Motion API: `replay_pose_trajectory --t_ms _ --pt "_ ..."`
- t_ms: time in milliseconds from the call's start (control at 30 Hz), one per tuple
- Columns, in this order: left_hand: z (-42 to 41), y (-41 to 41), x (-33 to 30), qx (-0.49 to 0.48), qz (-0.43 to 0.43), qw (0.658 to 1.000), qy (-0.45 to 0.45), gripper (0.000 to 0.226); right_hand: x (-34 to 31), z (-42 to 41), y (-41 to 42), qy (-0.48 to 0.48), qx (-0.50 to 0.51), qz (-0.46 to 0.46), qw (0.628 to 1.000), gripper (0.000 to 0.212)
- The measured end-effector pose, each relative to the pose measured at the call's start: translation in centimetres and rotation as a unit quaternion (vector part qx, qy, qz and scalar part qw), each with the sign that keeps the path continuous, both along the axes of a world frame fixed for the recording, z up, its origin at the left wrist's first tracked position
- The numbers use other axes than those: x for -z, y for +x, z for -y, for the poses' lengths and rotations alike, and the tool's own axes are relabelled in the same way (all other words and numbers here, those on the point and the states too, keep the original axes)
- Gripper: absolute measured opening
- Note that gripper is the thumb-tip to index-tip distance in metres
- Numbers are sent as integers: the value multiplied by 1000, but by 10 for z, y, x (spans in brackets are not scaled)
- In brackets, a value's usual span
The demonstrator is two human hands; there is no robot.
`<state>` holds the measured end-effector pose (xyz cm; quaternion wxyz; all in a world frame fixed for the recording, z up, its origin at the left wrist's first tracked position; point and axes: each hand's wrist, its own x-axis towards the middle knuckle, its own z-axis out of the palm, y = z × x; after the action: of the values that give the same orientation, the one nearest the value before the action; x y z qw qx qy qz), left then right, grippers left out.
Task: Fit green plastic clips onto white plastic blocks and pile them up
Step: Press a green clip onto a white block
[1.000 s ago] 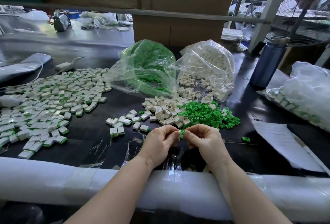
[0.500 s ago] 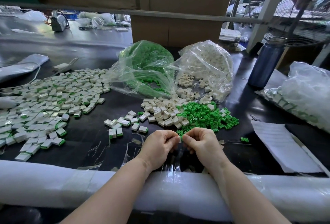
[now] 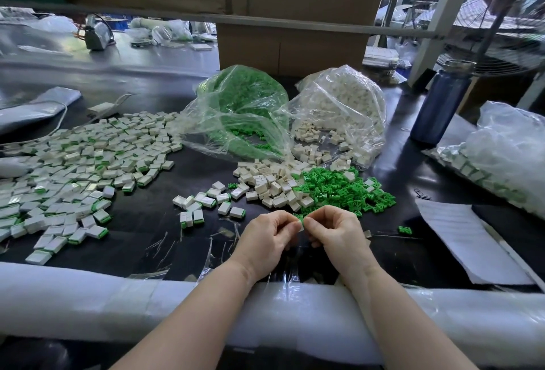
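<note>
My left hand (image 3: pixel 267 237) and my right hand (image 3: pixel 333 232) meet fingertip to fingertip over the black table, pinching one small white block with a green clip (image 3: pixel 300 224) between them; most of the piece is hidden by my fingers. Just beyond lie a heap of loose white blocks (image 3: pixel 271 182) and a heap of loose green clips (image 3: pixel 345 191). A few fitted blocks (image 3: pixel 206 201) lie to the left of them. A wide spread of fitted blocks (image 3: pixel 76 169) covers the left of the table.
Two open clear bags stand behind the heaps, one of green clips (image 3: pixel 241 110), one of white blocks (image 3: pixel 342 104). A blue bottle (image 3: pixel 441 104) and a bag of finished pieces (image 3: pixel 501 157) are at right, white paper (image 3: pixel 460 240) nearer. White foam padding (image 3: pixel 118 301) lines the near edge.
Both hands stay together in front of the heaps, shifting slightly. The green clip between the fingertips shows less than before, now mostly pressed against the white block.
</note>
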<state>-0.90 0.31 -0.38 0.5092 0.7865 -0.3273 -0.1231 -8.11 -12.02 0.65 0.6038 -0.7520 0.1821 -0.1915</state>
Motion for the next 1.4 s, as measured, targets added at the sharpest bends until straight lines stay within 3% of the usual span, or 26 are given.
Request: replay_pose_trajectory --t_ms 167,333,667,1000,1267,1400 --pt "0 2 2 -5 -23 999 -23 24 -2 1 0 39 -4 29 999 12" --pt "0 3 4 -29 27 999 -9 7 0 4 -2 67 -11 36 997 15" --pt "-2 2 -1 2 -30 999 -17 9 1 2 -1 -10 -7 4 1000 14" --pt "-2 -2 -3 12 82 995 54 16 1 1 -1 -61 -31 -25 997 24" --pt "0 -3 -5 -13 -41 999 -26 14 -2 0 -2 38 -32 36 998 14" --pt "-1 -4 -7 -23 -54 998 -36 10 -3 -1 -3 45 -38 46 997 12"
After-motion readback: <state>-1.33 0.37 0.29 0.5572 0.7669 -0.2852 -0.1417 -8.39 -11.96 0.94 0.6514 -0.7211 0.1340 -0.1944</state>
